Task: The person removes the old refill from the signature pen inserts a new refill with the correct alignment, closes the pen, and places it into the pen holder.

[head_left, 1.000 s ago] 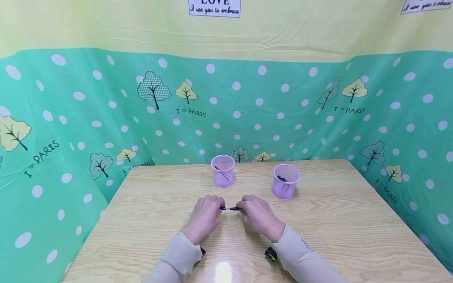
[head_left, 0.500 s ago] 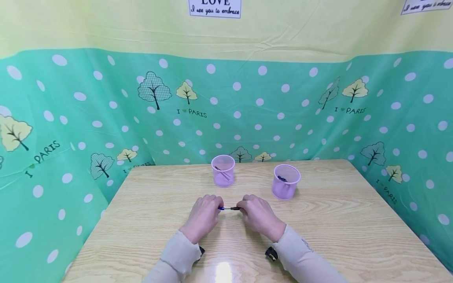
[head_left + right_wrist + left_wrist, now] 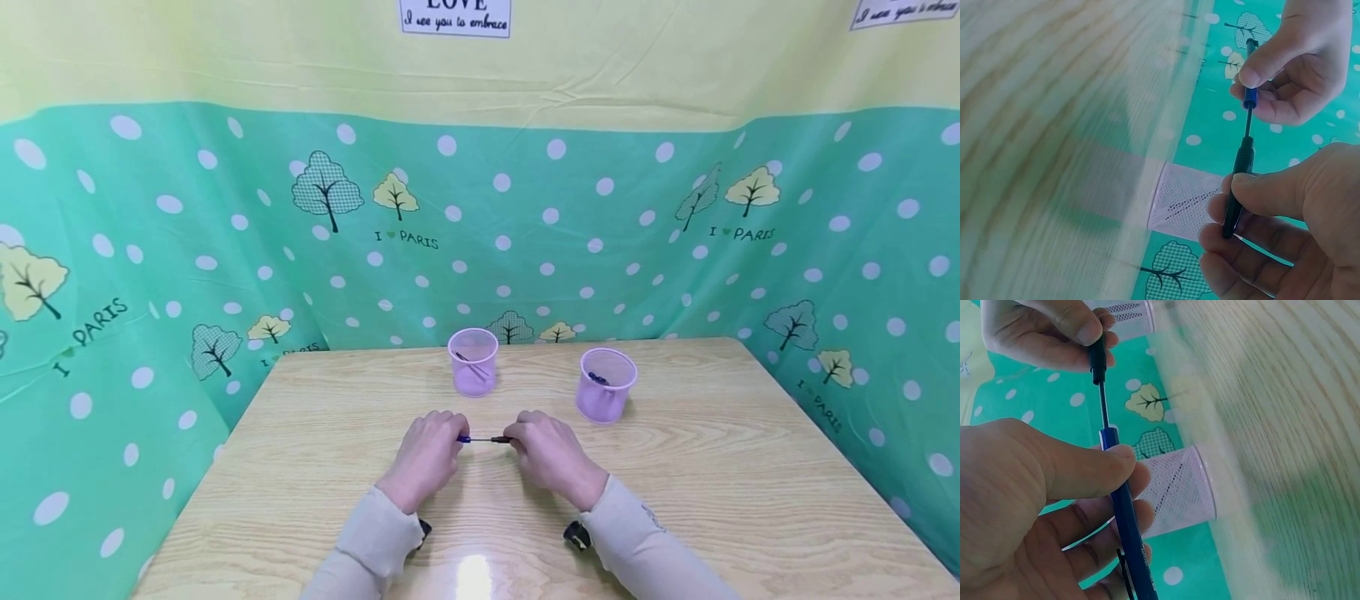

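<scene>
My left hand pinches a blue pen barrel between thumb and fingers; a black clip shows on its side in the left wrist view. With thumb and fingertips my right hand grips a black ribbed grip section. A thin refill spans the gap between the two parts, its far end inside the blue barrel. The pieces lie in one line above the table, between the hands.
Behind the hands stands a lilac mesh cup holding thin dark sticks. Right of it, a second lilac cup contains small dark blue pieces. A wooden table lies below, with a patterned curtain behind it.
My left hand has moved slightly left with the blue barrel, and a longer stretch of refill shows between the parts. The right hand has barely shifted.
</scene>
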`<state>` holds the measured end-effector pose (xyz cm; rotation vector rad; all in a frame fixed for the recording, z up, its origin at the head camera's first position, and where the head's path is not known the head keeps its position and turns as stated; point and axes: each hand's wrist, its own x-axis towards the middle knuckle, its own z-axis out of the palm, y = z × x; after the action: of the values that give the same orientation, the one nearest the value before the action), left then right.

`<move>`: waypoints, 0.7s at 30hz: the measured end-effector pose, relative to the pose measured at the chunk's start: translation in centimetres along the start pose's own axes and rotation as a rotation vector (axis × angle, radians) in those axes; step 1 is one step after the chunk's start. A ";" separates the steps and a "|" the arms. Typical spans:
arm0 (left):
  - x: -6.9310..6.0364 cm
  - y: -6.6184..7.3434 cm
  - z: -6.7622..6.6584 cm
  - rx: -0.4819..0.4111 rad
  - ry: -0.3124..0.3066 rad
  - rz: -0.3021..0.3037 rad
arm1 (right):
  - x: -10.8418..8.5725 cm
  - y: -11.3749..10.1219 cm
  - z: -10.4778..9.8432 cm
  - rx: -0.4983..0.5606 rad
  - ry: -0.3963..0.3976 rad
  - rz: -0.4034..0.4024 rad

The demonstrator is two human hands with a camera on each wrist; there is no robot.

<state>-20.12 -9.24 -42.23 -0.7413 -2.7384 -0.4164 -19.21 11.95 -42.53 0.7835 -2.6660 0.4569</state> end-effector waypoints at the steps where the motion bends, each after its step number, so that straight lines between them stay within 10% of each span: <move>1: 0.0 0.0 0.0 -0.002 -0.001 -0.002 | 0.0 0.0 0.0 0.001 0.002 0.000; 21: 0.0 -0.5 -0.5 0.011 -0.016 -0.029 | 0.0 0.1 0.0 0.000 0.003 0.007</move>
<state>-20.27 -9.79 -41.88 -0.7063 -2.7674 -0.4022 -19.26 12.06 -42.57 0.7736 -2.6668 0.4599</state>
